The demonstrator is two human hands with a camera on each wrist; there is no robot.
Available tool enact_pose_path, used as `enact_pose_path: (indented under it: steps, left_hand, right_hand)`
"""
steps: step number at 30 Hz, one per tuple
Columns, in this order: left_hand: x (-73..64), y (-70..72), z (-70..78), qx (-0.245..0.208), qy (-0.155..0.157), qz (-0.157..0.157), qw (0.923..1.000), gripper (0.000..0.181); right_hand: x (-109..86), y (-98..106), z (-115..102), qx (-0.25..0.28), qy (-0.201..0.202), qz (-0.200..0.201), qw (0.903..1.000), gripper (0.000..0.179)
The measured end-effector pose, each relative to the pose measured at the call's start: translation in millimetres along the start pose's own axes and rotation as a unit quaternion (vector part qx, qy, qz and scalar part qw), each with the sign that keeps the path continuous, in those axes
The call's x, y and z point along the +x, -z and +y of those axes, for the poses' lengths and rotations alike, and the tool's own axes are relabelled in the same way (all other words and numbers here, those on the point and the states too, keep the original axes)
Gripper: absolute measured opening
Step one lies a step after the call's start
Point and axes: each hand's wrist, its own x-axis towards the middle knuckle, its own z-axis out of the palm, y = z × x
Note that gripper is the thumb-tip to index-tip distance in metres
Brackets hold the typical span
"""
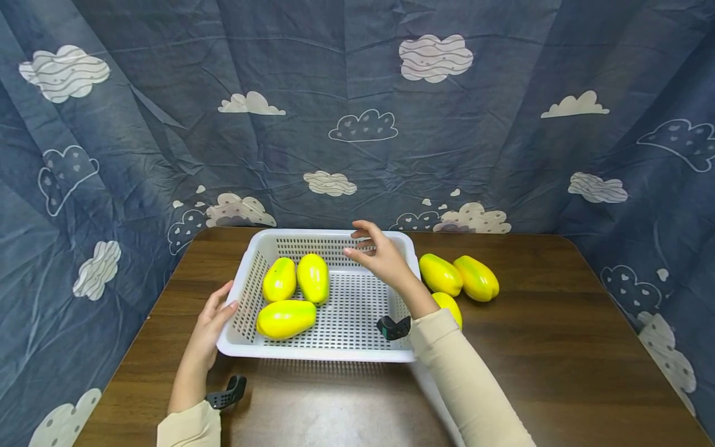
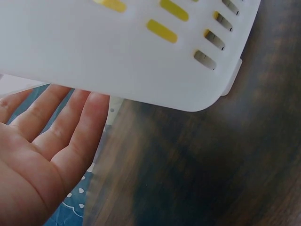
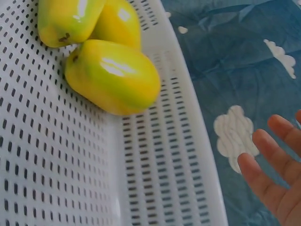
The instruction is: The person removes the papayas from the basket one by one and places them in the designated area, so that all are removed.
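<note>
A white perforated plastic basket (image 1: 357,355) stands on the table. On its left side lie three glossy yellow-green papayas (image 1: 286,319), also seen as papayas (image 3: 113,77) in the right wrist view. My left hand (image 1: 211,326) rests against the basket's left side, thumb near the rim. The left wrist view shows its fingers (image 2: 80,122) extended, with the tips hidden behind the basket wall (image 2: 117,70). Above the basket's right part hovers my right hand (image 1: 382,256), its fingers spread and holding nothing. Three more papayas (image 1: 478,278) lie just right of the basket, one partly hidden by the right forearm.
The brown wooden table (image 1: 558,347) extends right and in front of the basket. Behind it hangs a blue curtain (image 1: 357,74) with white clouds. A black strap device (image 1: 228,392) sits at the left wrist, another black device (image 1: 393,328) at the right.
</note>
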Motion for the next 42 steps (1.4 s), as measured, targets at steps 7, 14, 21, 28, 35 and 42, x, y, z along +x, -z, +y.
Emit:
enact_pose_path:
  steps: [7,14,21,28,35,42]
  left_hand:
    - [0.1,0.5,-0.5,0.002,0.001,0.002,1.0000,0.053]
    - [0.4,0.4,-0.4,0.005,0.003,-0.001,1.0000,0.053]
    - [1.0,0.1,1.2,0.006,0.007,-0.003,1.0000,0.055]
    - [1.9,0.3,0.9,0.001,0.006,-0.003,1.0000,0.055]
    - [1.9,0.2,0.8,-0.001,0.006,-0.003,1.0000,0.055]
    - [1.1,-0.2,1.5,0.005,0.008,-0.003,1.0000,0.055]
  right_hand:
    - [11.9,-17,4,0.012,-0.041,-0.021,0.9988,0.063]
    - [19.8,-32,7,0.011,-0.092,-0.026,0.9953,0.065]
    - [25.7,-40,18,0.003,-0.127,-0.044,0.9909,0.065]
    - [28.6,-46,29,-0.010,-0.166,-0.071,0.9836,0.068]
    - [29.8,-57,34,0.001,-0.192,-0.081,0.9780,0.068]
    - [31.8,-71,30,-0.028,-0.214,-0.086,0.9726,0.069]
